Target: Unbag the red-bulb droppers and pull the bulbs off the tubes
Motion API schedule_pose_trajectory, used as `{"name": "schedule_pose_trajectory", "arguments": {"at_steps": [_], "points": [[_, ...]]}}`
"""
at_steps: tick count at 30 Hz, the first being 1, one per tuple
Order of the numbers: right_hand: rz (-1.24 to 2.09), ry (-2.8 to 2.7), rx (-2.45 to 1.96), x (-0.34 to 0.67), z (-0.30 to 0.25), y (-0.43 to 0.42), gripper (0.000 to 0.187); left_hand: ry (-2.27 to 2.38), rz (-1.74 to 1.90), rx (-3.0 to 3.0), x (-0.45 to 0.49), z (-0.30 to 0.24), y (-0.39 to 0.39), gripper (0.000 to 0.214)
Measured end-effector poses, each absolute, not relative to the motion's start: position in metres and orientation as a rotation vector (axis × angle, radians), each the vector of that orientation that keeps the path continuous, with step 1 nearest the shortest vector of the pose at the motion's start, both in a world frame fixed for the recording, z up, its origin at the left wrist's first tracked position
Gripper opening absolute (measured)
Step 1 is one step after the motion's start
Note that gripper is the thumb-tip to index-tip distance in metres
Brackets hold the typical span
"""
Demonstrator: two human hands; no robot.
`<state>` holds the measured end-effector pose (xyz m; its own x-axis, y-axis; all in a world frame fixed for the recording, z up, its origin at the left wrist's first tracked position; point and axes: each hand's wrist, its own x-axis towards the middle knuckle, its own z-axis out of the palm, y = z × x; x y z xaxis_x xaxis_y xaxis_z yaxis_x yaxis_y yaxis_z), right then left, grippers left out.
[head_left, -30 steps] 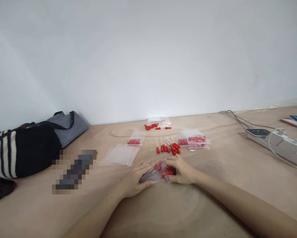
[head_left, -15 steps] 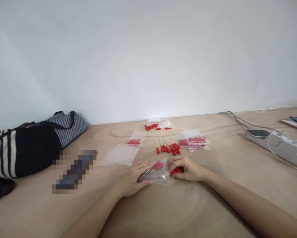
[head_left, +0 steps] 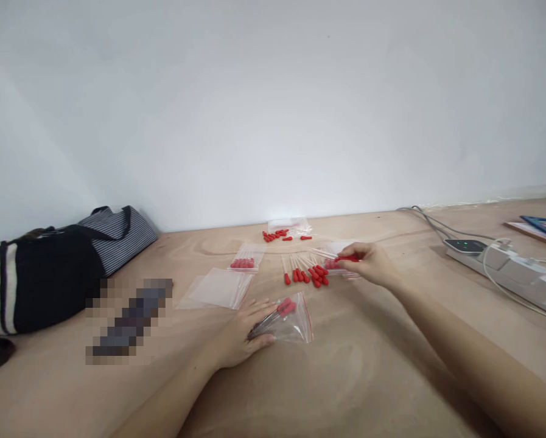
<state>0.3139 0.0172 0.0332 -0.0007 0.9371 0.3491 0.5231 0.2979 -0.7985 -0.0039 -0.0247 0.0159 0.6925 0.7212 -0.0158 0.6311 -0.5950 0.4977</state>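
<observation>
My left hand [head_left: 243, 333] lies on the table with its fingers stretched out and thumb apart, resting over the end of a clear zip bag [head_left: 297, 327]. Inside that bag are a few droppers [head_left: 285, 307] with red rubber bulbs, their tubes running under the hand. Farther off to the right, my right hand [head_left: 366, 263] is closed on the red bulb of a dropper [head_left: 349, 258], its tube pointing left; whether it holds more than one cannot be seen. Below its tube lies a pile of loose red-bulbed droppers [head_left: 316, 275], with filled zip bags [head_left: 332, 264] partly hidden behind the hand.
Flat zip bags [head_left: 215, 289] lie left of centre, a filled bag [head_left: 243, 261] behind them. More red bulbs [head_left: 275, 235] and tubes lie near the wall. At left are a dark bag [head_left: 49, 274] and a blurred-out object [head_left: 131, 319]; at right, a power strip [head_left: 510, 271] with cables.
My right hand has moved from the zip bag's mouth away and to the right, over the filled bags, with a dropper in its fingers. My left hand has stayed on the bag.
</observation>
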Motion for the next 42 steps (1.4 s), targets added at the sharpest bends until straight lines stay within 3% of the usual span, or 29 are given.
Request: {"name": "schedule_pose_trajectory", "arguments": {"at_steps": [3, 10, 24, 30, 42], "points": [[0.352, -1.695, -1.59, 0.267, 0.023, 0.031, 0.012, 1.06, 0.265, 2.432, -0.005, 0.014, -0.024, 0.053], [0.201, -1.772, -1.723, 0.204, 0.009, 0.052, 0.011, 1.076, 0.206, 2.443, -0.003, 0.02, -0.026, 0.053], [0.063, -1.962, -1.743, 0.198, 0.011, 0.036, 0.037, 1.092, 0.192, 2.446, -0.004, 0.017, -0.025, 0.054], [-0.027, -1.959, -1.403, 0.237, 0.001, 0.007, 0.021, 1.085, 0.206, 2.443, -0.005, 0.016, -0.025, 0.054], [0.283, -2.149, -1.224, 0.252, -0.013, -0.025, 0.012, 1.139, 0.215, 2.457, -0.002, 0.017, -0.026, 0.053]]}}
